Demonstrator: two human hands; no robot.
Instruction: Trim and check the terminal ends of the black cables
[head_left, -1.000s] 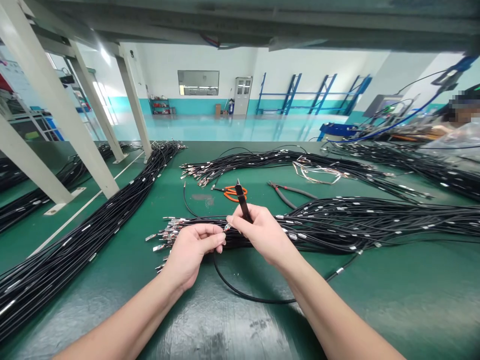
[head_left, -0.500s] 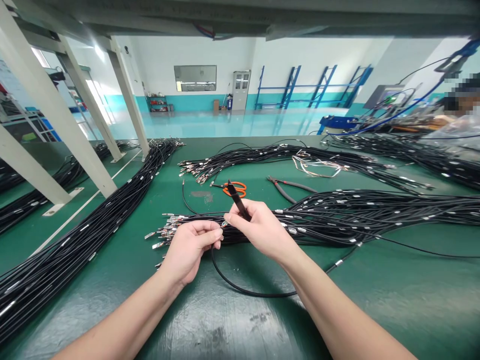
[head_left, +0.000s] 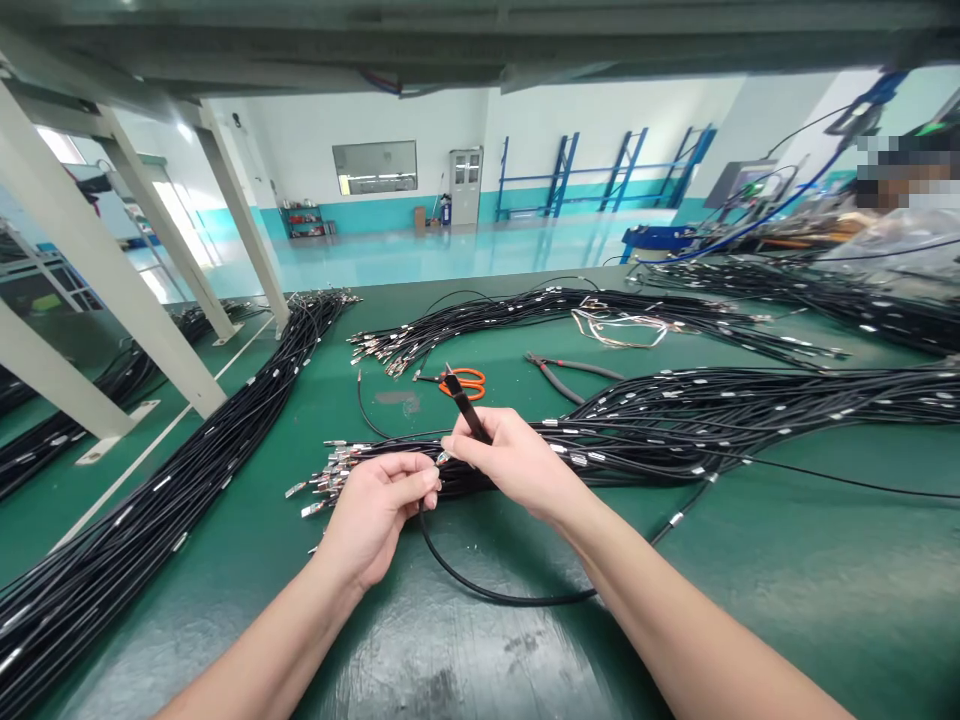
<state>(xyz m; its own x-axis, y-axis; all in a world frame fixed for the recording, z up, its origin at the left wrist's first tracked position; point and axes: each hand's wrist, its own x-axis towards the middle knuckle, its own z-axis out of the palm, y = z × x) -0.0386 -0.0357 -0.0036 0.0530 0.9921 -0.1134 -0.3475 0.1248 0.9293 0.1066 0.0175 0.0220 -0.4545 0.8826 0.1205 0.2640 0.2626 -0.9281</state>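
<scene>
**Springy cable, delicate tip**

The black cable loops at lower centre, probably light and springy; its wired end looks fragile, best held just behind. Mid-frame, the left hand pinches near that end; the right hand grips a slim black tool, perhaps tweezers. Beyond lie orange-handled snips.

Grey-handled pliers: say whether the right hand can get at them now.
Probably yes: the grey-handled pliers lie on the green tabletop beyond the right hand, their head uncovered, though that hand grips a slim black tool it might first have to set down.
</scene>
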